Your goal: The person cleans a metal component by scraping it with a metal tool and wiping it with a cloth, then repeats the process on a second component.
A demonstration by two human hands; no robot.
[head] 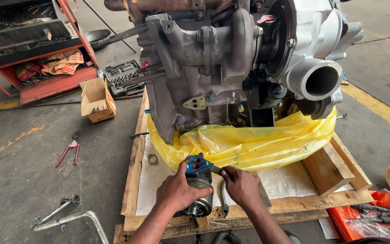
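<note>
At the pallet's [294, 205] front edge our left hand [177, 192] wraps the heavy, stiff blue-capped pump [198, 187] (best gripped round its body), right hand [241, 184] pinching a flat scraper [218, 170] against it.

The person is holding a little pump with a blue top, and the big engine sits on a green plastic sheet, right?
Not quite: the sheet under the engine is yellow, not green, as the head view shows. The left hand does hold the blue-topped pump.
</note>
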